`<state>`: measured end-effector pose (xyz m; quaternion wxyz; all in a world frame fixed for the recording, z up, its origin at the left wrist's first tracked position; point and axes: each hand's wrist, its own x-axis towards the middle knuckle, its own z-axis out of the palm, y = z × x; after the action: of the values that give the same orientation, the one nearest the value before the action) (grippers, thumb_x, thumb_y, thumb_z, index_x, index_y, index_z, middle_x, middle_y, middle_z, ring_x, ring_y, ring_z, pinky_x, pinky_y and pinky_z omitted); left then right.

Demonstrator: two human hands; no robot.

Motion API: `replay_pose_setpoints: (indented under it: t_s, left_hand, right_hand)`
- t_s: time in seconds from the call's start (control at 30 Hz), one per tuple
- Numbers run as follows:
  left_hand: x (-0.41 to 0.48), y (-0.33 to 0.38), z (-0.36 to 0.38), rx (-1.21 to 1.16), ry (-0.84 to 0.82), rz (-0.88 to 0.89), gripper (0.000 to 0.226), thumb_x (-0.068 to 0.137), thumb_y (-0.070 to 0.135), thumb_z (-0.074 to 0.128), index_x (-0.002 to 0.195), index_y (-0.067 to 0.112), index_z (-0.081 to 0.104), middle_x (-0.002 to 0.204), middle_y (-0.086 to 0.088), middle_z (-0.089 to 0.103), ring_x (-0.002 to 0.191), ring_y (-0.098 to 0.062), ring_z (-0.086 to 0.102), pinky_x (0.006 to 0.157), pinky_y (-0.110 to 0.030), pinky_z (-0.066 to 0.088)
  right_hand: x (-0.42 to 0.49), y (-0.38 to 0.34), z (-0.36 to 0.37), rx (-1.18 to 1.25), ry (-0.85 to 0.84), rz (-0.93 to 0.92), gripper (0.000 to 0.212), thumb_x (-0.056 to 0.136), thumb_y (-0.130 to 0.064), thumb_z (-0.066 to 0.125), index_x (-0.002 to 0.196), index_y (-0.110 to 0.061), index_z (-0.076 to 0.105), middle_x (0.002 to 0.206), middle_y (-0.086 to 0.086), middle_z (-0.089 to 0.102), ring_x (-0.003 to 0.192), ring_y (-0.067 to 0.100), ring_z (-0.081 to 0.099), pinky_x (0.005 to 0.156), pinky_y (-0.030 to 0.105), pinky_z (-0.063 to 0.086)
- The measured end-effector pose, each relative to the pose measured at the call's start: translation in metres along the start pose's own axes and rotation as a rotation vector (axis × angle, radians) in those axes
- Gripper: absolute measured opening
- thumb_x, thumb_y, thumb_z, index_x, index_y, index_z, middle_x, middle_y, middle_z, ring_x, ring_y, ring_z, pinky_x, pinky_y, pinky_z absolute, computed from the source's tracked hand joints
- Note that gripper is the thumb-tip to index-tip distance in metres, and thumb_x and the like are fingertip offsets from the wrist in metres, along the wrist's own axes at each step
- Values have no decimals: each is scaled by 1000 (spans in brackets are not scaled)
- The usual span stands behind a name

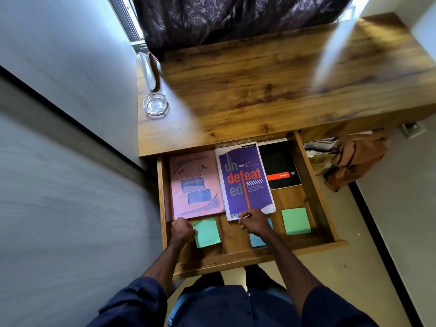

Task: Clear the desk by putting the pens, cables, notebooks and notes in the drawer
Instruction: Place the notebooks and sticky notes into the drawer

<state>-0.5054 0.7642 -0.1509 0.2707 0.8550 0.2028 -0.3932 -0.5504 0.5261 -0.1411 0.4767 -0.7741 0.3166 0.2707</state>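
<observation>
The wooden drawer (pixel 313 185) is pulled open below the desk top (pixel 259 90). Inside it lie a pink notebook (pixel 195 185), a purple notebook (pixel 245 182) and a black spiral pad (pixel 279 164). In front of them sit a green sticky pad (pixel 208 232), a blue sticky pad (pixel 257 240) and a second green sticky pad (pixel 296 220). My left hand (pixel 182 228) is curled and pinches the left edge of the near green pad. My right hand (pixel 253 223) is curled over the blue pad, fingertips at the purple notebook's lower edge; its grip is hidden.
A glass ashtray (pixel 155 105) and a tall clear glass (pixel 147 69) stand at the desk's left rear. A dark curtain (pixel 236 17) hangs behind the desk. Brown cloth and papers (pixel 349 159) sit on the floor to the right of the drawer. A wall runs along the left.
</observation>
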Motion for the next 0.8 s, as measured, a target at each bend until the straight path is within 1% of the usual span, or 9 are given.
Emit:
replay_pose_setpoints:
  t_s: [0.07,0.17,0.27,0.37,0.47,0.53,0.63,0.7,0.8]
  left_hand:
    - [-1,-3,1,0,32,9,28,87,7,76,110,-7,69,113,-19,72,99,-28,74,86,-43,62]
    - [-4,-6,4,13,68,11,30,86,11,78,109,-4,67,112,-18,71,101,-28,72,86,-45,61]
    - [-10,-9,6,127,132,2,39,84,22,81,113,2,65,114,-14,69,103,-27,69,87,-45,60]
    - [-16,-6,11,227,191,4,38,87,29,78,113,5,65,113,-11,68,103,-26,67,89,-42,59]
    - [-23,4,26,190,227,57,33,90,36,72,108,9,64,107,-9,67,100,-25,64,86,-37,52]
    - [-30,16,39,156,228,119,31,91,38,68,104,10,65,102,-8,68,96,-25,64,81,-36,50]
    - [-46,36,62,126,186,158,35,92,41,64,94,7,69,91,-9,72,87,-25,68,73,-34,53]
    - [-57,46,76,51,103,136,41,93,44,63,87,5,72,82,-10,75,72,-24,73,67,-32,58]
    - [-74,55,93,-112,-93,25,46,97,45,60,88,2,70,77,-9,75,54,-19,71,58,-31,63]
  right_hand:
    - [-1,1,0,8,2,9,15,93,-12,66,105,-4,70,104,13,73,77,19,70,67,26,54]
    - [-4,4,0,26,-7,2,17,93,-11,66,107,-2,69,107,12,71,78,19,68,65,24,53]
    - [-8,8,-1,51,-9,5,15,93,-10,65,105,-2,70,103,13,72,80,21,69,73,32,58]
    - [-14,13,-3,90,3,7,9,93,-8,64,99,-4,70,98,14,73,79,23,69,79,36,60]
    - [-21,19,-5,199,15,53,12,95,-13,64,103,-5,70,98,11,75,86,26,73,82,39,61]
    - [-28,26,-7,298,15,91,16,97,-17,62,105,-6,70,97,10,76,87,26,75,78,37,61]
    - [-43,39,-12,425,20,154,21,97,-22,63,104,-5,72,92,10,78,81,24,76,69,30,59]
    - [-55,49,-17,486,-1,221,24,96,-26,63,99,-5,73,85,10,79,77,24,77,66,29,60]
    - [-68,64,-25,475,-158,293,35,98,-33,59,99,-2,74,86,12,79,84,28,78,72,32,61]
